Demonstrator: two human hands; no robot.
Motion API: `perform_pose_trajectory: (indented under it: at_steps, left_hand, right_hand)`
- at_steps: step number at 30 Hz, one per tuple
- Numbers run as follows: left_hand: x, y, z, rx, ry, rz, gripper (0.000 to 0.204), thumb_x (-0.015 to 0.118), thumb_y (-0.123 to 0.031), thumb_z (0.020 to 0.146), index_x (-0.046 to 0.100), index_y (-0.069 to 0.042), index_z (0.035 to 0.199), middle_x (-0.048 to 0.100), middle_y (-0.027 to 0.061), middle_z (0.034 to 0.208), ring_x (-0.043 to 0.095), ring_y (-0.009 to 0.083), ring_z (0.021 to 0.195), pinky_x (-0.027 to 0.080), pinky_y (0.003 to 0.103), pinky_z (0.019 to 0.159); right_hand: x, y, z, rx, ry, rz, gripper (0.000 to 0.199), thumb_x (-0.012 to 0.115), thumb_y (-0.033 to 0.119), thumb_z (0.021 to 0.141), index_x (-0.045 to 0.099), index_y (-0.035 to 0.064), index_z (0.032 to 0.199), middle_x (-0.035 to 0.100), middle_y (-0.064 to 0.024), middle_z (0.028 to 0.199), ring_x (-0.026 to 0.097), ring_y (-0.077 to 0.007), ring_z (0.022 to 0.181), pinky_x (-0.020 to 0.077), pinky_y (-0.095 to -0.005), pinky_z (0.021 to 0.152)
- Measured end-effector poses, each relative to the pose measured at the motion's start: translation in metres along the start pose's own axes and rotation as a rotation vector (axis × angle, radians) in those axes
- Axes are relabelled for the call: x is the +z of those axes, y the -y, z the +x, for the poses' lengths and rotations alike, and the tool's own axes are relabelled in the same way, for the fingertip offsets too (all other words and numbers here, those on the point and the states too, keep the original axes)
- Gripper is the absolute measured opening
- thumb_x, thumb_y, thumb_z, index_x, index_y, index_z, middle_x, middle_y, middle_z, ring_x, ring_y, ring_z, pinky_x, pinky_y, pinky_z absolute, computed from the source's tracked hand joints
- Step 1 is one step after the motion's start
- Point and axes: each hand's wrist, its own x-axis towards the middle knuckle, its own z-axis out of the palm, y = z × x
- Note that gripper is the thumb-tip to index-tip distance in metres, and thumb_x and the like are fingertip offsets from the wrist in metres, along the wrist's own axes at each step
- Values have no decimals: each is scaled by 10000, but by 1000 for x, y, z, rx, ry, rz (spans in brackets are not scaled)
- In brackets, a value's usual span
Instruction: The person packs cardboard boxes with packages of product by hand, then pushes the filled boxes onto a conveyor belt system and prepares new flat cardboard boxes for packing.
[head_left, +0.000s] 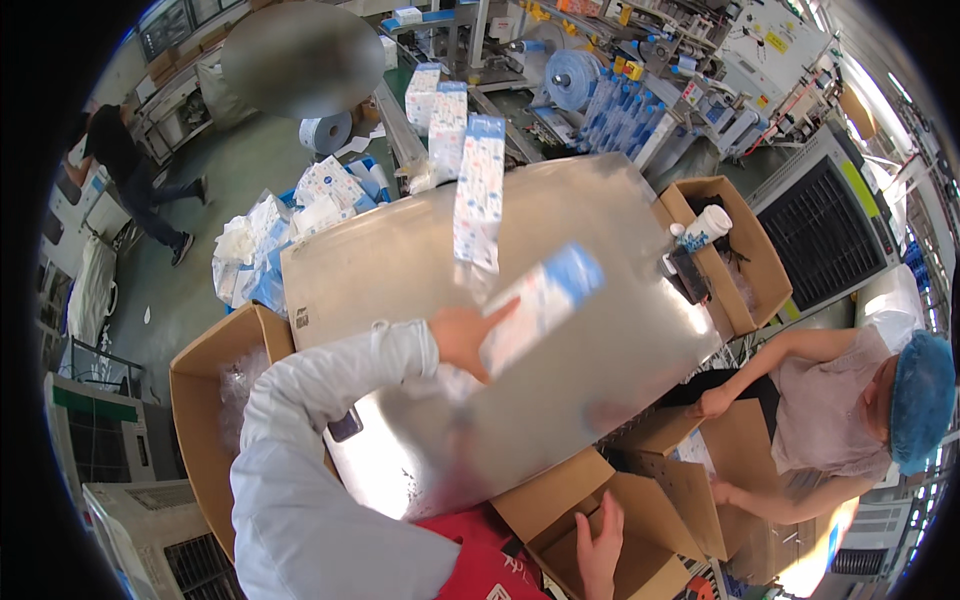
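My left hand (463,343) is closed around the near end of a white printed pack with a blue end (541,307). The pack is slightly blurred and slants above the metal table (400,262). Beyond it a similar long pack (479,190) lies across the table's far edge. My right hand (602,545) holds nothing; its fingers are apart over an open cardboard box (650,515) at the table's near edge. Little of that box's inside shows.
More packs (447,125) line the conveyor behind the table. A heap of packs (325,195) stands at the far left. Cardboard boxes (195,400) flank the table; the right one (765,265) has a white cup (707,225) on it. A co-worker (825,410) handles another box at right.
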Motion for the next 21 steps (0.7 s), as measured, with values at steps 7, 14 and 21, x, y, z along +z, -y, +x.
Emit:
perform_pose_trajectory:
  at_steps: [7, 14, 21]
  left_hand:
    - [-23, 63, 130, -275, -906, 290, 875, 693, -549, 717, 313, -305, 1467, 298, 267, 1455, 258, 490, 1334, 343, 627, 958]
    - [0, 62, 128, -375, -726, 147, 762, 684, -338, 725, 387, -289, 1425, 196, 230, 1521, 141, 563, 1351, 291, 669, 1000]
    - [79, -33, -52, -296, -638, 30, 979, 769, -308, 631, 281, -188, 1471, 324, 296, 1401, 410, 519, 1186, 401, 588, 951]
  right_hand:
    - [56, 97, 183, -922, 220, -644, 1096, 860, 331, 531, 316, 132, 1462, 391, -187, 1382, 399, -366, 1258, 319, -494, 1053]
    - [39, 70, 166, -816, 222, -490, 978, 817, 253, 558, 387, 154, 1431, 558, -101, 1118, 549, -306, 994, 392, -456, 925]
    - [-106, 33, -6, -462, -320, -332, 893, 769, 173, 694, 305, -1, 1437, 507, -217, 1258, 537, -374, 1095, 408, -472, 959]
